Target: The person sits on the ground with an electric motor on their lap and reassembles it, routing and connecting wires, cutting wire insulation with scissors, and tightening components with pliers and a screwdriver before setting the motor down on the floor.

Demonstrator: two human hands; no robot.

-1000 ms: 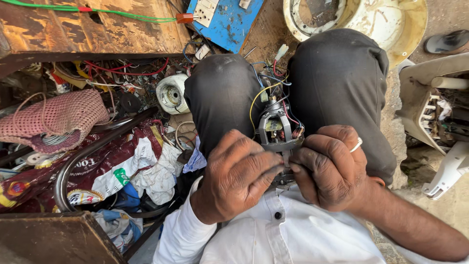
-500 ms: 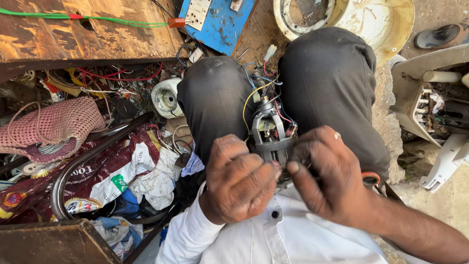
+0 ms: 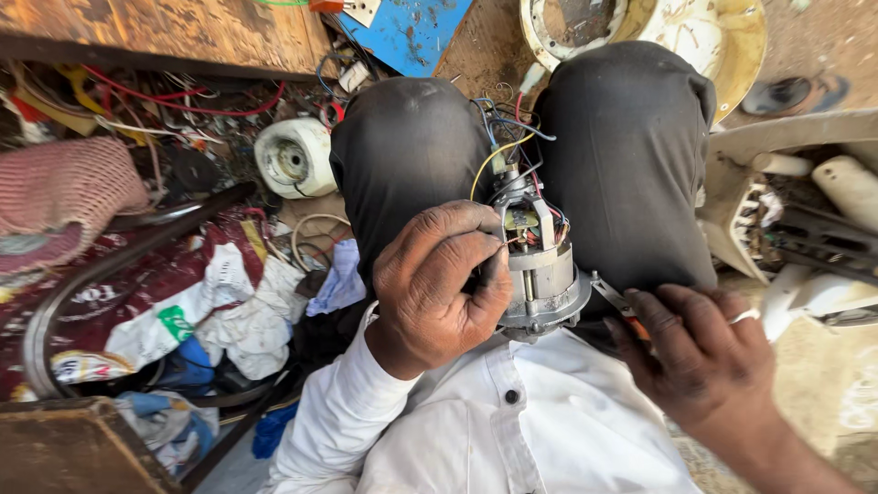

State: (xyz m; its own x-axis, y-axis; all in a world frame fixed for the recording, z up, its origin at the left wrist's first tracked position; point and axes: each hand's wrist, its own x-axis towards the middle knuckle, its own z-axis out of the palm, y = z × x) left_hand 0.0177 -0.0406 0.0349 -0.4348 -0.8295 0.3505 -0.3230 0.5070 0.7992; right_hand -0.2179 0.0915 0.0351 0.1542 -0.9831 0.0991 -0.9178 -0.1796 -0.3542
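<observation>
A small grey metal electric motor with bare coloured wires (image 3: 535, 261) is held upright between the knees, the left hand (image 3: 439, 279) closed around its side at nine o'clock. The right hand (image 3: 709, 352) pinches a thin flat metal tool (image 3: 611, 297) against the motor's flange at four o'clock. Housing is already stripped and wiring exposed; work on the flange looks unfinished.
</observation>
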